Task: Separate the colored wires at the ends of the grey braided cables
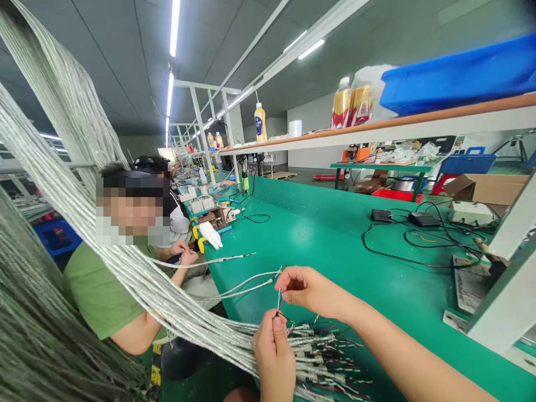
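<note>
Left hand [274,354] pinches one cable end [279,300], partly hidden, above the bundle [201,318]; right hand [304,287], fingers curled at its tip, hold unconfirmed. Bundle overlaps, uncountable; three loose cables [255,286] beyond it.

The green bench [310,223] bristles with stripped cable ends [312,360] up close, black boxes [424,219] and looping cords [363,238] over right!

My head-worn camera looks forward and down along the green workbench [335,257]. My left hand [274,352] and right hand [307,290] appear close, low in the view.
</note>
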Demonstrator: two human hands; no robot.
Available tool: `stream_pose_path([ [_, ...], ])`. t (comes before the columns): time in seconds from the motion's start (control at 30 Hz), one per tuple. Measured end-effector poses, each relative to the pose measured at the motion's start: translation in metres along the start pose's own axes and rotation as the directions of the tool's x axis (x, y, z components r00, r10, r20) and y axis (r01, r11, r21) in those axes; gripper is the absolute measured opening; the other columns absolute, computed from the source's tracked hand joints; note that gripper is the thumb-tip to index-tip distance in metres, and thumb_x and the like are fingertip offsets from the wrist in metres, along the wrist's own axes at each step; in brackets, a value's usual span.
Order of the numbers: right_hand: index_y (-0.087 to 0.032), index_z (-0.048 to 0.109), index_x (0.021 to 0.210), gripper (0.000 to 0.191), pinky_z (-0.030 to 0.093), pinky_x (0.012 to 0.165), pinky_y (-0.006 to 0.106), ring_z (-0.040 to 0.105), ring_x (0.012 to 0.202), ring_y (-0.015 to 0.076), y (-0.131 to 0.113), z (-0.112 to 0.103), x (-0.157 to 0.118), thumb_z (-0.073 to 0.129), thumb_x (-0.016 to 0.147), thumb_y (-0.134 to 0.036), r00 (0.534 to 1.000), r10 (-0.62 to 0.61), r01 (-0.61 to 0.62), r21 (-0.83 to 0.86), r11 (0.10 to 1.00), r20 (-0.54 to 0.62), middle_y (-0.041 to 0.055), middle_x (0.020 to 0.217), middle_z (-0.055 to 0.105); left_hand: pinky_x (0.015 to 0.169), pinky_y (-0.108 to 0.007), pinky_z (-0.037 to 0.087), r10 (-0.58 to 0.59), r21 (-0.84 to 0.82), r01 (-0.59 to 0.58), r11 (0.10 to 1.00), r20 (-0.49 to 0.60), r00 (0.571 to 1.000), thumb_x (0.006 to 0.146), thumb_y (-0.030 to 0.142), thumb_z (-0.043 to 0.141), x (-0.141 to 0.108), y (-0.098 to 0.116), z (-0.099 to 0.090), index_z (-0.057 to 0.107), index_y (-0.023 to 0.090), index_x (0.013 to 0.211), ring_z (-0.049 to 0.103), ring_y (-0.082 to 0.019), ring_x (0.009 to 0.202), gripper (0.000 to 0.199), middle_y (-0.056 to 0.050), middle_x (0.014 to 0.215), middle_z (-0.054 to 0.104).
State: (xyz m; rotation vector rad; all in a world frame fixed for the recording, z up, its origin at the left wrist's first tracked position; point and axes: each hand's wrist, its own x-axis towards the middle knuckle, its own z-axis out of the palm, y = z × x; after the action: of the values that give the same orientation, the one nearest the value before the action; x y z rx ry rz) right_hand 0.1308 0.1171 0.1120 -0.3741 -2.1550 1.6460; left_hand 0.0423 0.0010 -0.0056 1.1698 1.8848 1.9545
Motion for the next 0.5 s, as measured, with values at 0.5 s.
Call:
stream_pose_path([
  [0.5, -0.016, 0.060, 0.089, 0.014, 0.039, 0.060, 0.026, 0.053, 0.065, 0.0122, 0.0094, 0.0018, 0.0026, 0.063, 0.076, -0.019, 0.999, 0.039, -0.037, 0.134, 0.990, -0.015, -0.0004, 0.078, 0.059, 0.062, -0.023, 0.048, -0.034, -0.096, 0.024, 0.995, -0.097, 0.995, 0.095, 0.053, 0.045, -0.0018, -0.0037, 0.0031, 0.064, 0.016, 0.091, 0.059, -0.017, 0.070, 0.042, -0.006, 0.079, 0.062],
])
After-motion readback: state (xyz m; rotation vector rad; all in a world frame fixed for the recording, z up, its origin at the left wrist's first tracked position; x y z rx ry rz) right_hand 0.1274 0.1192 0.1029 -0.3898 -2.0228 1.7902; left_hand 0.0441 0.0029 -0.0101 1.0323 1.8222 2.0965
